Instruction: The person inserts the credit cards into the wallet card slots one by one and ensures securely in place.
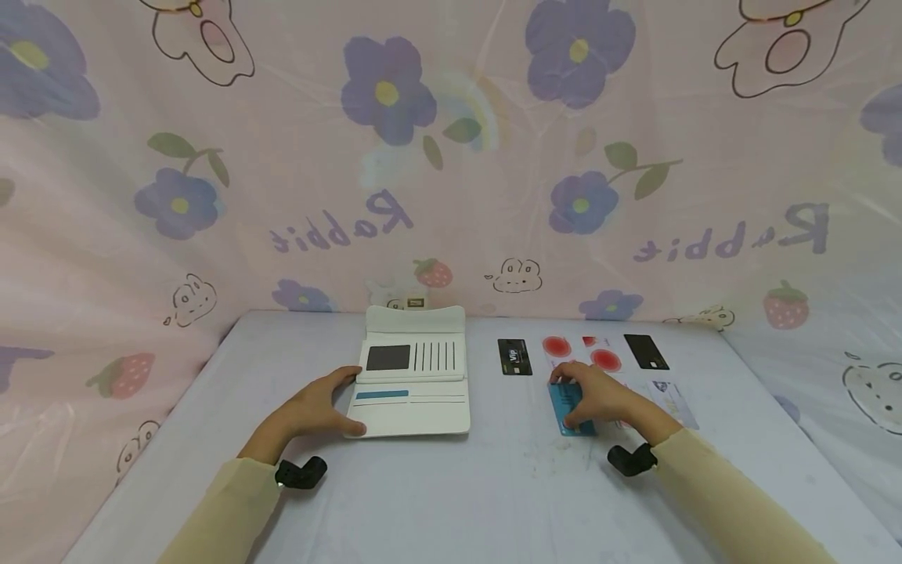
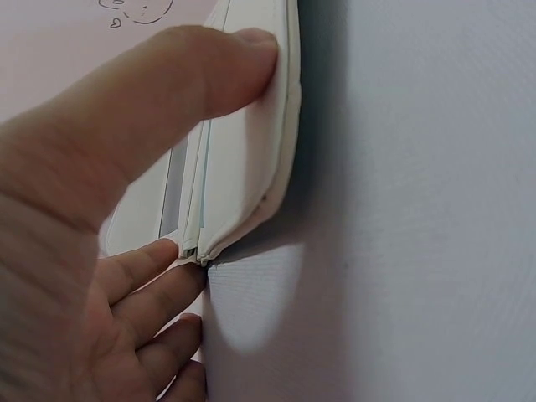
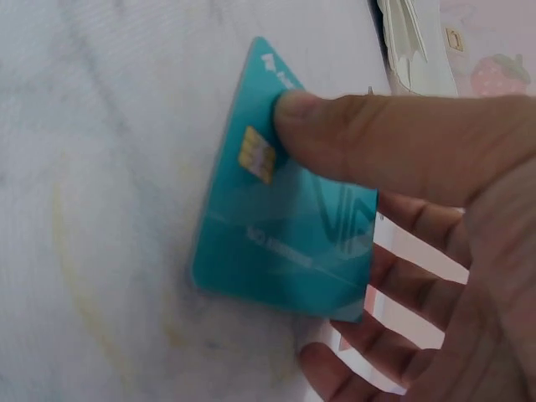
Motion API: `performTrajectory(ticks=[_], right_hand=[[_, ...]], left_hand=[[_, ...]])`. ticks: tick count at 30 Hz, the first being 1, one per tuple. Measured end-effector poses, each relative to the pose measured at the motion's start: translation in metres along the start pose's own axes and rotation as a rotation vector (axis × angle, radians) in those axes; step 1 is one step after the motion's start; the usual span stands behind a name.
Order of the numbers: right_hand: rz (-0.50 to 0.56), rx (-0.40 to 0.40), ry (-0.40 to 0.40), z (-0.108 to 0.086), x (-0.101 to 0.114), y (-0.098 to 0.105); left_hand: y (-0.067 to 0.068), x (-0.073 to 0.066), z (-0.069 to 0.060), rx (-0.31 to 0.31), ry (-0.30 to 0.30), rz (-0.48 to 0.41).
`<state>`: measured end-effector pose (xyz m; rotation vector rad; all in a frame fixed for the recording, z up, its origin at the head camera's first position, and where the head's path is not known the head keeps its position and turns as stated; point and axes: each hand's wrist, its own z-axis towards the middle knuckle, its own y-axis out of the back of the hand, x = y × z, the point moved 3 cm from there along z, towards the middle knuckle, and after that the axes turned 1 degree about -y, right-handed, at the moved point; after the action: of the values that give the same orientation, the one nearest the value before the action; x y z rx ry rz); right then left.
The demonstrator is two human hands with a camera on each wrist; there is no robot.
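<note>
A white wallet (image 1: pixel 409 419) lies unfolded on the table, showing a dark window, slots and a blue strip. At its left side is my left hand (image 1: pixel 315 409); the thumb (image 2: pixel 239 71) rests on the wallet's inner face near the lower corner, while extended fingers touch the side edge. My right hand (image 1: pixel 599 394) pinches a blue bank card (image 3: pixel 276 239) with a gold chip, the thumb on its face and fingers at the opposite edge. The fingers partly cover this card in the head view.
A black VIP card (image 1: pixel 515 357) lies between the wallet and my right hand. Beyond that hand are cards with red circles (image 1: pixel 606 360), another black card (image 1: pixel 646 352) and a pale card (image 1: pixel 672 401). A patterned curtain (image 1: pixel 493 196) rises behind the white table (image 1: pixel 423 501).
</note>
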<state>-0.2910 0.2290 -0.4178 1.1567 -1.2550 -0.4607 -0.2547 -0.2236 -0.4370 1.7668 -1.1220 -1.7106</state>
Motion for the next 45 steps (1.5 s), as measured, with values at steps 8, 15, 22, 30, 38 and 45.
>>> performTrajectory(ticks=[8,15,22,30,38,45], right_hand=[[-0.004,-0.063,0.007,0.000,-0.002,0.005],[0.038,-0.089,-0.023,0.002,-0.003,0.012],[0.088,-0.096,0.010,0.000,0.001,0.019],[0.112,-0.115,0.063,-0.001,0.004,0.021],[0.117,-0.141,0.045,-0.002,0.013,0.021],[0.096,-0.180,0.053,-0.003,0.024,0.023]], left_hand=[[0.000,-0.001,0.000,0.002,-0.004,0.006],[0.000,0.000,0.001,0.004,0.003,0.010],[0.000,0.001,0.001,0.002,0.002,0.014],[0.000,0.001,0.001,-0.002,0.010,0.008],[0.000,-0.001,-0.001,0.002,0.006,0.011],[0.000,-0.001,0.000,0.003,0.018,0.015]])
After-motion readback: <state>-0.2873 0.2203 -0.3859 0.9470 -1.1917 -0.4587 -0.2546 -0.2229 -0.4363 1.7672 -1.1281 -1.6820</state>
